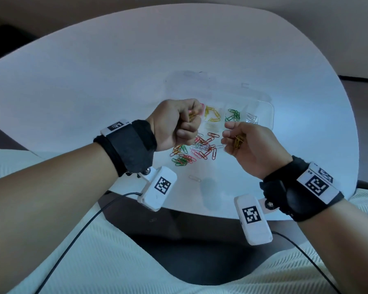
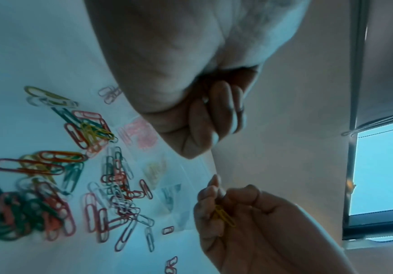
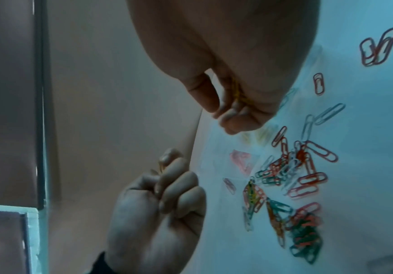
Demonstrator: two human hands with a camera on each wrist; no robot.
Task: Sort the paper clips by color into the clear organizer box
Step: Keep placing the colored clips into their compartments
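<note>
**Yellow clips held above the bench**

Black fabric wrist straps [image 1: 134,143] with white tagged housings are worn on both forearms. Thin yellow wire clips [image 1: 239,141] are pinched in the curled right hand [image 1: 253,149], their long axes pointing roughly down. The left hand [image 1: 174,124] is fisted round another clip [image 1: 192,117], its colour unclear. Below both grips a loose heap of mixed paper clips [image 1: 197,150] lies on the smooth white bench [image 1: 94,81]. Beyond the grips sits the clear organizer box [image 1: 263,111], with yellow, green and pale clips in separate compartments.

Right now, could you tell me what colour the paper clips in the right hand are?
Yellow paper clips in the right hand; clearest in the left wrist view.
</note>
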